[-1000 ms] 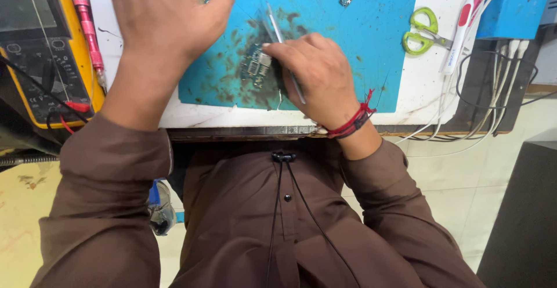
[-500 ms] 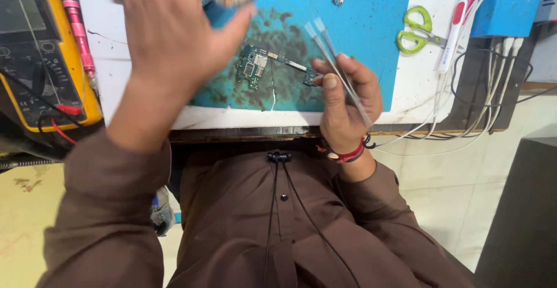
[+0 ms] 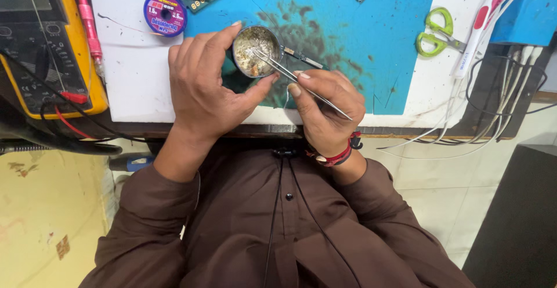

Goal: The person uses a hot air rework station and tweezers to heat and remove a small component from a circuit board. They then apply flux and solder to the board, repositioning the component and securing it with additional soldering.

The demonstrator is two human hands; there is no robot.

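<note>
My left hand (image 3: 206,85) holds a small round metal tin (image 3: 253,50) of yellowish paste between thumb and fingers, above the blue work mat (image 3: 371,27). My right hand (image 3: 325,105) grips metal tweezers (image 3: 296,79), and their tips dip into the tin. A small circuit board (image 3: 301,59) lies on the mat just behind the tin, mostly hidden by my hands.
A yellow multimeter (image 3: 43,44) with a pink probe (image 3: 87,15) sits at the left. A purple-labelled spool (image 3: 165,13) lies near the mat's corner. Green-handled scissors (image 3: 436,33), a blue box (image 3: 525,12) and several white cables (image 3: 493,120) are at the right.
My left hand has brought the tin down from the top edge toward me. My right hand turned the tweezers and put their tips into the tin.
</note>
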